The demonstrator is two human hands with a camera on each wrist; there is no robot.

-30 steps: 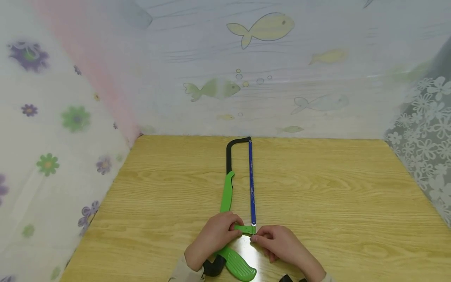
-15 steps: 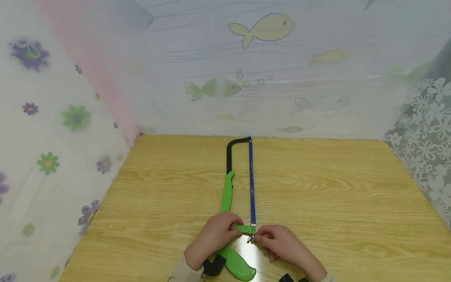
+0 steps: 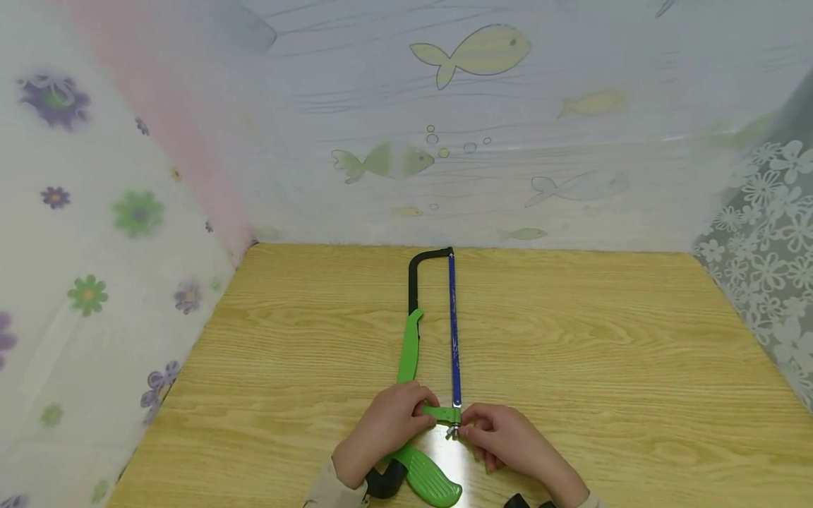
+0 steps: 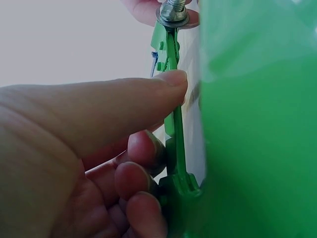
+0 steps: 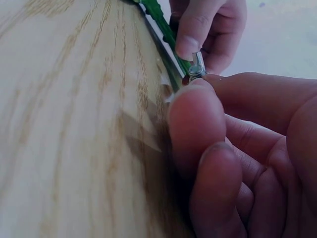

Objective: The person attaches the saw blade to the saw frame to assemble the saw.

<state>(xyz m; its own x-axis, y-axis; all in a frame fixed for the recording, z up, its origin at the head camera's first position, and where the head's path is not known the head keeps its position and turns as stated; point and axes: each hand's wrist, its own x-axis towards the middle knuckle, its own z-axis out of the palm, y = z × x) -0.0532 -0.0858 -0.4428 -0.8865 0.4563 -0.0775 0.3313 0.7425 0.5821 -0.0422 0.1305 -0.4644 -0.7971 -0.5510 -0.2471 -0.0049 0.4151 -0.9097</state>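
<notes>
A hacksaw with a green body (image 3: 408, 346), a black front bow and a blue blade (image 3: 454, 331) lies on the wooden table, pointing away from me. My left hand (image 3: 396, 420) grips the green crosspiece at the blade's near end; in the left wrist view its thumb (image 4: 171, 82) presses one side and curled fingers lie behind. A metal wing nut (image 3: 452, 431) sits on the threaded stud just below that crosspiece. Thumb and fingers of my right hand (image 3: 502, 434) pinch at this wing nut (image 5: 196, 65), partly covering it in the right wrist view.
The ribbed green handle (image 3: 435, 480) points toward me on the wooden table (image 3: 603, 339). A black curved part (image 3: 386, 481) shows beside my left wrist, and another black object (image 3: 516, 501) is cut off at the bottom edge. Patterned sheets (image 3: 381, 106) hang behind and at the sides.
The right fingertips have shifted slightly right and around the wing nut, which shows more plainly than a second ago and has turned. The left hand and the hacksaw stay in place.
</notes>
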